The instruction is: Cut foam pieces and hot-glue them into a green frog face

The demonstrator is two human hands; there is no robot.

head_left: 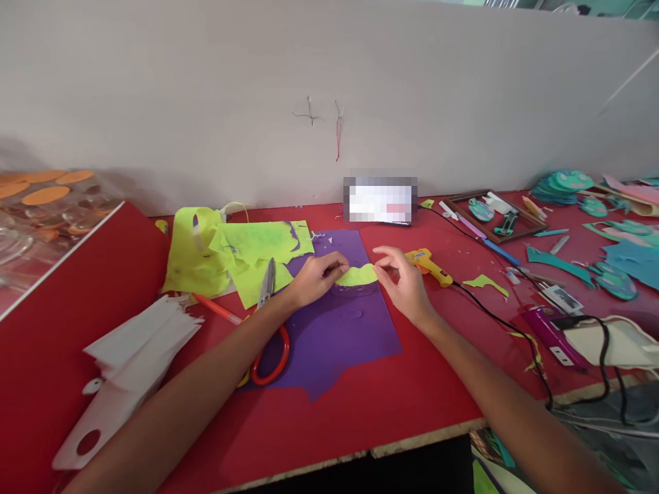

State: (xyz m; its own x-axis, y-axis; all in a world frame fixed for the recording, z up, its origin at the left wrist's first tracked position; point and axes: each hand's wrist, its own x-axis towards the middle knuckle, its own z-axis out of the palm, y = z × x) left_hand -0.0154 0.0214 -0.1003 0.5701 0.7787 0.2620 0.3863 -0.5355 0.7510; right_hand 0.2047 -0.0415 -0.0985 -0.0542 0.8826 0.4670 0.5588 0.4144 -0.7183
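Note:
A small yellow-green felt piece (357, 276) with a wavy edge is stretched between both hands. My left hand (320, 278) pinches its left end, and my right hand (404, 283) pinches the right end between thumb and fingertips. Beneath it lies a purple felt sheet (340, 336) with a cut, ragged lower edge. Scissors with red handles (272, 357) rest by my left forearm, which covers part of them; their blades point away from me. Just beyond my right hand is a yellow glue gun (431, 266) on the table.
Yellow-green felt scraps (257, 241) lie at the back left, near white bags (147, 343). A phone-like screen (381, 200) leans on the wall. To the right are a wooden tray (535, 223), a purple device (550, 333), black cables and teal cut-outs (561, 186).

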